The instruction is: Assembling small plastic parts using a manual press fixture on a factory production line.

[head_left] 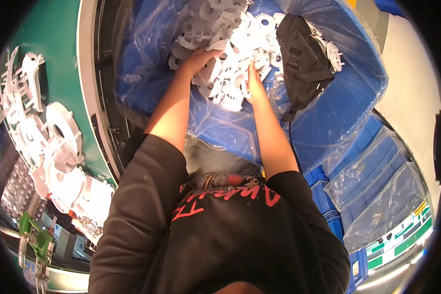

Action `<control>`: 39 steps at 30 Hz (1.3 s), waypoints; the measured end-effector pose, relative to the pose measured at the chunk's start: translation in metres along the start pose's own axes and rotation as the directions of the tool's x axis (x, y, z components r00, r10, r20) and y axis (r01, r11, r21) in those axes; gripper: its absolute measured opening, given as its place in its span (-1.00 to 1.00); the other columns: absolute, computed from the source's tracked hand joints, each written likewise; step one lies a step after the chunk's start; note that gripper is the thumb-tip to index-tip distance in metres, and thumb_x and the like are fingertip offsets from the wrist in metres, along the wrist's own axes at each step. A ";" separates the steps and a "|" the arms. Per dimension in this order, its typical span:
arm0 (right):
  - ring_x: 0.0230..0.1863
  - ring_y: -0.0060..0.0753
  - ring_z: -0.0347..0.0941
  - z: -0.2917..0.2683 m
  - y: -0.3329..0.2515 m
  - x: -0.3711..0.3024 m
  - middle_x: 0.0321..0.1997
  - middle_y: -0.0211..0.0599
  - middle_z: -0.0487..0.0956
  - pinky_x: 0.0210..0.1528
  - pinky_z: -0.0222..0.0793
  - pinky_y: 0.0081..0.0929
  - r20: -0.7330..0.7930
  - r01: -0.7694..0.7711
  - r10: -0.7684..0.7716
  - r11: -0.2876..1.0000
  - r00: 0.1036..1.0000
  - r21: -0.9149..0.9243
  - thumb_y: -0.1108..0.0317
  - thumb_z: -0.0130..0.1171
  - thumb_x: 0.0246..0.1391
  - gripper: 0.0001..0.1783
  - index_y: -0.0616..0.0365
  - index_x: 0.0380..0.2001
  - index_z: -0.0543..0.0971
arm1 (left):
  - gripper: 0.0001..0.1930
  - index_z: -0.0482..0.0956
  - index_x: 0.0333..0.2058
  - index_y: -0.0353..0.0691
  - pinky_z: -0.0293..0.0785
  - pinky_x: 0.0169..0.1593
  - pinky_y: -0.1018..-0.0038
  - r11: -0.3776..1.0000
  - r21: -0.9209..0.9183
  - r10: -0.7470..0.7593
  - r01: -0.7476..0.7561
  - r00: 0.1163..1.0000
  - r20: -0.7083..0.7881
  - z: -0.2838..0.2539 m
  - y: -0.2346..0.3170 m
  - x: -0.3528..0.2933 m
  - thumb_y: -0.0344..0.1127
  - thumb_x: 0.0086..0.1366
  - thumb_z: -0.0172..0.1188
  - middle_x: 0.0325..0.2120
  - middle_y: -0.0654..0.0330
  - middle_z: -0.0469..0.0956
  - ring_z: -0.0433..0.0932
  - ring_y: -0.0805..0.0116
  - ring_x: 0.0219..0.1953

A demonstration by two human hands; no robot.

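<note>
Both bare hands reach into a large blue bin (328,115) lined with clear plastic film. A heap of white moulded plastic parts (225,83), with round holes and thin ribs, fills its middle and far side. My left hand (202,60) grips the near left of a bunch of these parts, thumb and fingers partly hidden among them. On the right side of the same bunch, my right hand (254,84) presses in, its fingertips mostly covered by the parts. The bunch sits between my two palms.
A black sling bag (304,63) lies over the bin's right side. More white parts (63,132) are piled on the green-topped table (59,29) at left. Blue crates (372,181) under clear film stand at lower right. A green clamp (44,242) sits at lower left.
</note>
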State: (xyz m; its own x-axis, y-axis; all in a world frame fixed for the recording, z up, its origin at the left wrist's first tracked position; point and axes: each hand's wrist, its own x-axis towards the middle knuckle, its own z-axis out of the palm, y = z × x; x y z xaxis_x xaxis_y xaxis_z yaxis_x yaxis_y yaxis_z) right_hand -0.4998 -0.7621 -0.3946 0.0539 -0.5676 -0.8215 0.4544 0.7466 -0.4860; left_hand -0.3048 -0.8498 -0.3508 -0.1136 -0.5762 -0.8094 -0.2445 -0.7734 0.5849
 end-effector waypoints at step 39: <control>-0.30 -0.49 0.29 0.423 -0.170 -0.334 -0.17 -0.22 0.38 -0.28 0.22 -0.62 0.726 0.866 -0.593 0.499 0.348 -0.008 -0.10 -0.04 0.10 -0.35 0.19 0.09 0.31 | -0.61 0.57 -0.30 -0.25 0.22 -0.46 0.58 0.700 0.322 0.647 -0.638 0.375 -0.664 -0.218 0.162 -0.504 -0.05 0.05 0.11 -0.56 0.34 0.41 0.29 0.57 -0.54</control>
State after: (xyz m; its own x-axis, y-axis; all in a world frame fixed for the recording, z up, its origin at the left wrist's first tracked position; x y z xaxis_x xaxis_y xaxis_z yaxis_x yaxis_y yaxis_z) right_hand -0.2190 -0.8460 0.0884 0.3947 -0.8924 0.2186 0.2667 -0.1163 -0.9567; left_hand -0.0773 -0.7422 0.1638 0.4386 -0.8919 0.1102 -0.4086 -0.0887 0.9084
